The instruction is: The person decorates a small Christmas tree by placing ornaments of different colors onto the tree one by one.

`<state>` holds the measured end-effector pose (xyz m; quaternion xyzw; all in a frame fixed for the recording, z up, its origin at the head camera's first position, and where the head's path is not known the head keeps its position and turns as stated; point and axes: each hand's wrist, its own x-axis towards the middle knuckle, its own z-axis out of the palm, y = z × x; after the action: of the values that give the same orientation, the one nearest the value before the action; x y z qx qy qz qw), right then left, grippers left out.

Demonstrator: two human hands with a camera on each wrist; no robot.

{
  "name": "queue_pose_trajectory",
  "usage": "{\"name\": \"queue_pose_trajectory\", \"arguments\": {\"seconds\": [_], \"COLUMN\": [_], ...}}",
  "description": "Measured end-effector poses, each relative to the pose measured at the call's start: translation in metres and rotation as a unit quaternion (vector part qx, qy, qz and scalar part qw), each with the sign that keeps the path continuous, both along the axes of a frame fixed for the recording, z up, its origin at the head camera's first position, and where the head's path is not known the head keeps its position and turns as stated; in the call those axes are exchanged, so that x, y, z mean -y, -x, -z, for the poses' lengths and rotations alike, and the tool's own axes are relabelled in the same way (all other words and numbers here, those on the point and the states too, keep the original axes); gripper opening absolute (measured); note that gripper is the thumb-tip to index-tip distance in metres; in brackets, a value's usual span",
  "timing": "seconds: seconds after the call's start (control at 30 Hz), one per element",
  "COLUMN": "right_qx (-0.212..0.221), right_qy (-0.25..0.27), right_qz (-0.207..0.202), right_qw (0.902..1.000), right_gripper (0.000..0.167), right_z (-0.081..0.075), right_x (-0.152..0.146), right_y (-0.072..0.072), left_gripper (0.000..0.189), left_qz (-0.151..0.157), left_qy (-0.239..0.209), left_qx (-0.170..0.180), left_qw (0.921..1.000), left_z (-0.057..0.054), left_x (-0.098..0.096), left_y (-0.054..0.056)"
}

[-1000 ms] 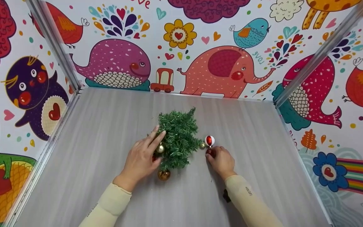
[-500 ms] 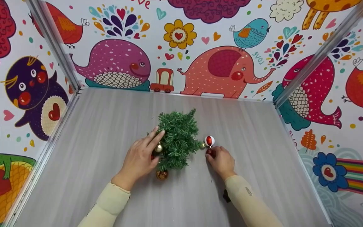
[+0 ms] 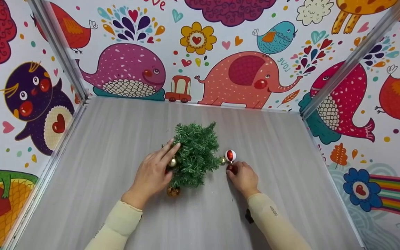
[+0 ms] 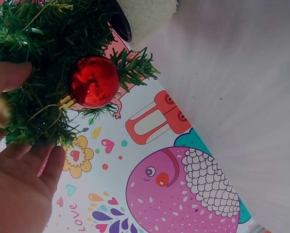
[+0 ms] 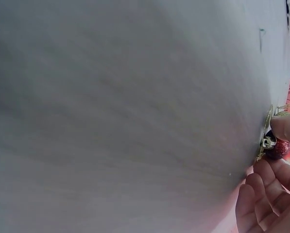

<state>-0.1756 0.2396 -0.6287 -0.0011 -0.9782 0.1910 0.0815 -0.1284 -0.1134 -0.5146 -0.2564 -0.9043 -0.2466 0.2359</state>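
A small green artificial Christmas tree (image 3: 195, 152) stands mid-table, hung with baubles. My left hand (image 3: 152, 170) holds its left side, with the thumb and fingers around the branches in the left wrist view. A shiny red bauble (image 4: 93, 81) hangs by that hand. Partly behind its fingers in the head view is a pale gold bauble (image 3: 172, 161); an amber-gold one (image 3: 173, 191) hangs at the tree's near side. My right hand (image 3: 245, 177) pinches a small red glittery bauble (image 5: 281, 147) with a gold cord at the table, right of the tree.
A red and white bauble (image 3: 230, 156) lies just beyond my right fingers, with a small gold bauble (image 3: 222, 160) beside it. Printed panels (image 3: 123, 69) wall the grey wood-look table (image 3: 123, 121) at the back and both sides.
The tree has turned under my left hand, so its near-side amber-gold bauble and the pale gold one have swung left. The left hand shifted slightly left; the right hand has stayed in place.
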Motion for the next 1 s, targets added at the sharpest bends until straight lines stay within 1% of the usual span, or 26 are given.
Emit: {"name": "queue_pose_trajectory", "arguments": {"seconds": [0.27, 0.53, 0.8, 1.0], "right_qx": [-0.003, -0.005, 0.004, 0.008], "right_qy": [0.003, 0.003, -0.003, -0.001], "right_qz": [0.0, -0.004, -0.009, -0.01], "right_qw": [1.0, 1.0, 0.9999, 0.9999], "right_gripper": [0.029, 0.03, 0.03, 0.03], "right_z": [0.0019, -0.001, -0.002, -0.0019], "right_x": [-0.0007, 0.0007, 0.0006, 0.0003], "right_y": [0.0007, -0.0004, 0.001, -0.0017], "left_gripper": [0.093, 0.092, 0.092, 0.092], "left_qz": [-0.002, -0.006, -0.002, 0.0], "left_qy": [-0.008, 0.0, -0.004, -0.006], "left_qx": [-0.01, -0.008, -0.019, -0.017], "left_qw": [0.9999, 1.0, 0.9998, 0.9998], "left_z": [-0.0006, -0.0016, 0.0008, 0.0031], "left_x": [-0.0016, -0.0001, -0.0003, -0.0005], "left_y": [-0.0001, 0.0, 0.0011, -0.0006]}}
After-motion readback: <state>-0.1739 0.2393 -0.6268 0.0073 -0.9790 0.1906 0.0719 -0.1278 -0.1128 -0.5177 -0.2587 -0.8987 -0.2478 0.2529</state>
